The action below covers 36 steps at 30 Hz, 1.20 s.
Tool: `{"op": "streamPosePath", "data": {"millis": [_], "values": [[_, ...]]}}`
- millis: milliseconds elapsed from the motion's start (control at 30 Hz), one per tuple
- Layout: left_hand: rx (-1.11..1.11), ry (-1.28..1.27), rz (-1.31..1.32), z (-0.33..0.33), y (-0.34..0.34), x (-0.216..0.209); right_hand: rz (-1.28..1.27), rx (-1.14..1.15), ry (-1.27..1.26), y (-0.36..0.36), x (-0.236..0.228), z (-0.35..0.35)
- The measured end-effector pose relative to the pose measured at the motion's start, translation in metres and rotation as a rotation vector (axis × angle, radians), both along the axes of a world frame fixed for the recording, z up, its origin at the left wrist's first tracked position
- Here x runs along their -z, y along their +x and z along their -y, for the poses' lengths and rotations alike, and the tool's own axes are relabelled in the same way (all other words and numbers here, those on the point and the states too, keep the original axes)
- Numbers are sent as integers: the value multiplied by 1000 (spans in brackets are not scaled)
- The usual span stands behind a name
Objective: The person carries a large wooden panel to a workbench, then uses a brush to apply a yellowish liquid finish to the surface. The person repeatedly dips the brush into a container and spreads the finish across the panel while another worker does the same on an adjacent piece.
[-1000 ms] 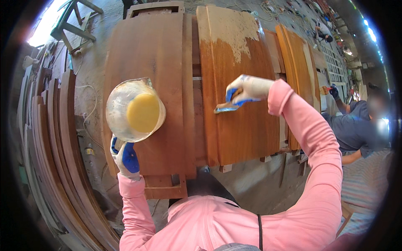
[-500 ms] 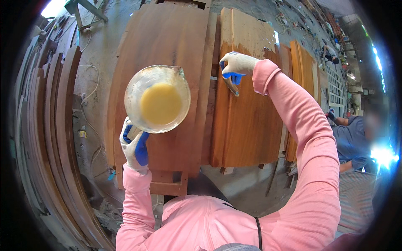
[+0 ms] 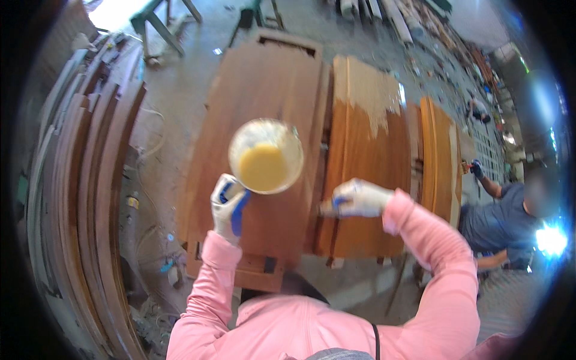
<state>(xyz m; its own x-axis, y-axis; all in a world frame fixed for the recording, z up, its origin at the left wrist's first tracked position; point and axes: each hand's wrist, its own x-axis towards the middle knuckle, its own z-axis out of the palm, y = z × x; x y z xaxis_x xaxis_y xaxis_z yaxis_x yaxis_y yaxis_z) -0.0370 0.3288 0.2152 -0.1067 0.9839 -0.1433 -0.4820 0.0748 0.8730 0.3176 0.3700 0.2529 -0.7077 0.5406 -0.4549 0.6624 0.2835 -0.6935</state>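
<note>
My left hand (image 3: 228,207), in a white glove with a blue palm, grips the near rim of a round pale tub (image 3: 294,157). Yellowish liquid (image 3: 263,167) covers the tub's bottom. The tub is held above a reddish-brown wooden panel (image 3: 258,78). My right hand (image 3: 363,198), gloved alike, is closed on a flat brush (image 3: 327,209), whose blurred tip points left over the near left edge of a second panel (image 3: 372,156). That panel is glossy orange-brown on its nearer part, with a paler, dry-looking far end (image 3: 366,78) and a ragged boundary between.
Long dark boards (image 3: 111,198) stand along the left. A third orange panel (image 3: 437,156) lies to the right, where a co-worker (image 3: 495,207) in a dark shirt reaches toward it. Green trestles (image 3: 157,27) stand at the far side. A cable (image 3: 157,135) crosses the floor.
My right hand has moved nearer with the brush, along the second panel toward its near left edge. The tub appears lower and further right as the view shifts. The finished stretch reaches similarly far.
</note>
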Motion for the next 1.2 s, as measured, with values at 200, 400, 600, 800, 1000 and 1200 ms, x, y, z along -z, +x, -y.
{"op": "streamPosePath", "data": {"millis": [200,400,600,800,1000,1200], "values": [[50,26,16,0,-2,5,-89,995,-93,42,-31,33],[90,140,75,16,2,-3,219,654,678,65,13,117],[148,141,-166,59,4,-43,-317,1036,228,21,-63,206],[292,172,-164,114,21,-70,-826,1129,404,-32,-174,260],[390,190,-174,162,32,-85,-480,762,373,-82,-167,236],[420,195,-194,199,20,-92,-186,554,557,-126,-137,229]]}}
